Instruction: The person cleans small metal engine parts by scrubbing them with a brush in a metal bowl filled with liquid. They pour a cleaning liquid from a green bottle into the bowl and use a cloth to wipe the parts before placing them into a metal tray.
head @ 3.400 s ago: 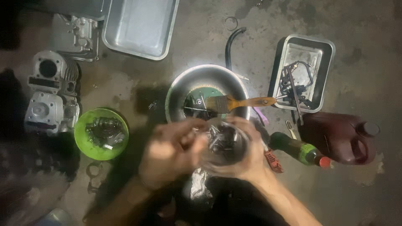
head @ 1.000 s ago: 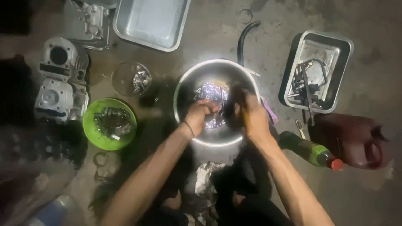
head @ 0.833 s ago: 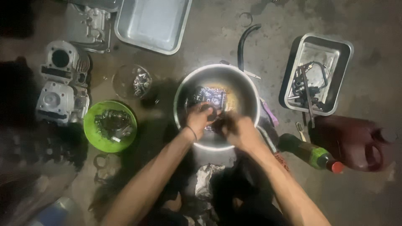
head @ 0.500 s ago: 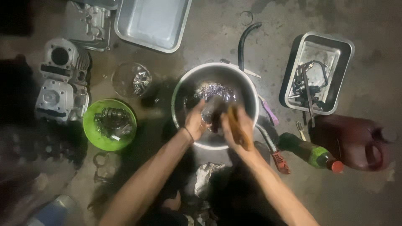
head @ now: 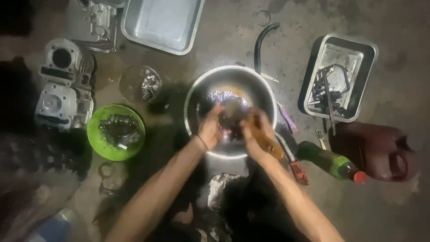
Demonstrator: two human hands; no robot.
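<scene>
Nearest the person: a crumpled pale rag [head: 221,190] on the concrete floor [head: 286,58] between the forearms. Just above it, both hands work inside the steel bowl [head: 204,87]. Left hand [head: 210,127] is curled around a dark metal part [head: 230,115], fingers gripping its left side, thin band at the wrist. Right hand [head: 255,132] is clenched on an orange-brown brush handle [head: 272,147], with the working end against the part. The part sits low over the bowl's middle, above a film of shiny liquid; detail is blurred and I can't tell what kind of part it is.

Judgement on doing this well: keep the part down inside the bowl so drips fall back in, turn it with the left hand so the brush reaches every face, and use short strokes so nothing splashes over the rim.

Right of the bowl: a red-handled tool [head: 298,168], a green bottle with a red cap [head: 331,162], and a dark red jerrycan [head: 374,150]. Left: a green bowl of small parts [head: 96,139] and a clear glass bowl with bits [head: 141,83]. Further left, two grey engine cylinders [head: 62,85]. Far side: an empty metal tray [head: 163,22], a black hose [head: 262,38], and a smaller tray with tools [head: 354,58].
</scene>
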